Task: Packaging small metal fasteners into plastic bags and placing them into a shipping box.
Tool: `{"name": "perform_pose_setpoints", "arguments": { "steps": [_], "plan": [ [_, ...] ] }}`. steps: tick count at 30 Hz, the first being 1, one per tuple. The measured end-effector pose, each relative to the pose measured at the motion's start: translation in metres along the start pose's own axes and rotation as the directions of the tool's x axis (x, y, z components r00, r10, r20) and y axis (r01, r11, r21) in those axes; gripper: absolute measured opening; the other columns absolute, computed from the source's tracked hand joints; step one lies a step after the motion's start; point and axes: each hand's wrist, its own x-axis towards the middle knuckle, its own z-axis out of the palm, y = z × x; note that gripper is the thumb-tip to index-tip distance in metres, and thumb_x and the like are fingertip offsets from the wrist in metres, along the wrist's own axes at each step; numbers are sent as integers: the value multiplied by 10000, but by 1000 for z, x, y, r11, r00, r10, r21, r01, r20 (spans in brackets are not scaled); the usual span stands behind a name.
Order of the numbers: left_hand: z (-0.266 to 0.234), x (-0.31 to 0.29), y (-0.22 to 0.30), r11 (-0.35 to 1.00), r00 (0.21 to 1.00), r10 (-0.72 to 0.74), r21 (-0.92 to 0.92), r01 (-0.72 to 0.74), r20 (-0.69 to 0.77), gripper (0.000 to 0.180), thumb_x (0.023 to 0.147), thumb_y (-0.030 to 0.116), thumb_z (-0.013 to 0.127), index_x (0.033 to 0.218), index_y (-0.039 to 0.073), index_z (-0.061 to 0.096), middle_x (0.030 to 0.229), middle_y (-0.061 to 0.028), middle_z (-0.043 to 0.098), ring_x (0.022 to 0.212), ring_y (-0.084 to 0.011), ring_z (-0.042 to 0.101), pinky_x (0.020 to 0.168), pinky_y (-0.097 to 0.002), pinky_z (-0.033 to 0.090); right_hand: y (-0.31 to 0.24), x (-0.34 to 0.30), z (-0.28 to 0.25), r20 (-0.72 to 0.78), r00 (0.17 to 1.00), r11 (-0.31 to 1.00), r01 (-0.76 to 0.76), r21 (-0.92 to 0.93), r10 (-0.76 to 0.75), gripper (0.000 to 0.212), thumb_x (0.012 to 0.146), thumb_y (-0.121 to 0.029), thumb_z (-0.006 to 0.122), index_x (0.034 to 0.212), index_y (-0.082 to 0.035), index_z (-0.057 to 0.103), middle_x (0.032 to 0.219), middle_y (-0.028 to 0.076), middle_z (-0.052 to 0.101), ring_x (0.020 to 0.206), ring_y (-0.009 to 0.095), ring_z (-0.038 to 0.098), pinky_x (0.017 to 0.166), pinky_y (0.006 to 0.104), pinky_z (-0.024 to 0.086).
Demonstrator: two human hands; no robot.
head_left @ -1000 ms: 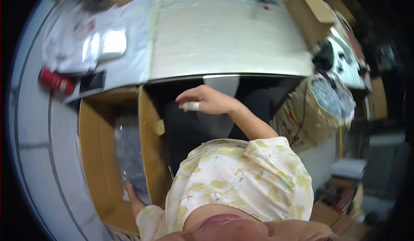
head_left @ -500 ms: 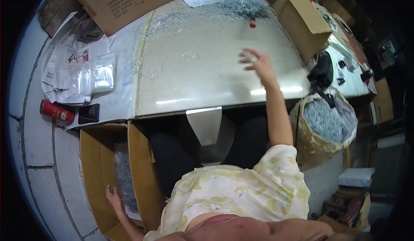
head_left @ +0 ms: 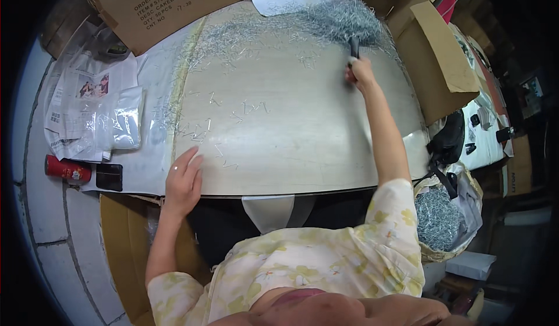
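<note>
My right hand is wrapped around the dark handle of a tool at the far right of the smooth table. The tool's far end is hidden in a heap of small silvery bent wire pieces. Over the table's front left edge lies my left hand, fingers stretched out and holding nothing. A few loose wire pieces are scattered just beyond it, and more trail along the back and left side.
Cardboard boxes stand behind the table and at its right. A sack of wire pieces is at the right. On the left are newspaper, plastic bags, a red can and a black phone-like object. An open carton sits below.
My right hand has reached forward and closed on the tool's handle. My left hand has come up out of the carton to the table's edge. The view has shifted.
</note>
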Motion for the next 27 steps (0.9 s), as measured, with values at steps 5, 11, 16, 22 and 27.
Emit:
{"name": "perform_pose_setpoints", "arguments": {
  "steps": [5, 11, 16, 22, 27],
  "plan": [
    [27, 92, -44, 994, 996, 77, -77, -75, 34, 543, 814, 66, 627, 1329, 39, 458, 1402, -204, 429, 1291, -373, 413, 1071, -433, 344, -7, -67, -68, 103, 991, 974, -67, -214, 90, 119, 926, -118, 498, 1040, -86, 503, 734, 16, 499, 519, 95, 471, 403, 257, 402],
    [88, 263, -138, 999, 998, -52, 13, 51, 37, 722, 857, 359, 620, 1457, 94, 318, 1529, -183, 241, 1384, -380, 284, 1104, -476, 294, -1, -120, -70, 111, 985, 930, -85, -357, 132, 164, 929, -128, 461, 1090, -99, 478, 675, 19, 497, 444, 111, 477, 354, 269, 378],
    [139, 354, -144, 944, 945, -323, 92, 318, 51, 753, 825, 452, 638, 1470, 210, 333, 1548, -153, 221, 1417, -348, 234, 1092, -573, 260, 33, -117, -58, 29, 993, 628, 96, -772, -116, 369, 873, -151, 492, 1220, -31, 451, 746, 168, 585, 613, 290, 598, 568, 403, 474],
    [163, 335, -107, 979, 977, -196, 67, 191, 84, 578, 802, 385, 667, 1316, 178, 504, 1377, -127, 445, 1314, -319, 375, 1027, -534, 367, 26, -119, -51, 20, 983, 533, 116, -838, -182, 473, 818, -175, 557, 1243, 15, 472, 979, 298, 628, 967, 454, 599, 861, 470, 458],
    [136, 268, -51, 998, 976, 33, -66, -19, 216, 411, 760, 176, 670, 1146, 107, 544, 1242, -141, 517, 1233, -332, 442, 974, -421, 425, 15, -122, -42, 33, 979, 386, 111, -916, -203, 487, 820, -176, 568, 1251, 19, 455, 995, 291, 633, 987, 445, 600, 871, 472, 452]
  ]
}}
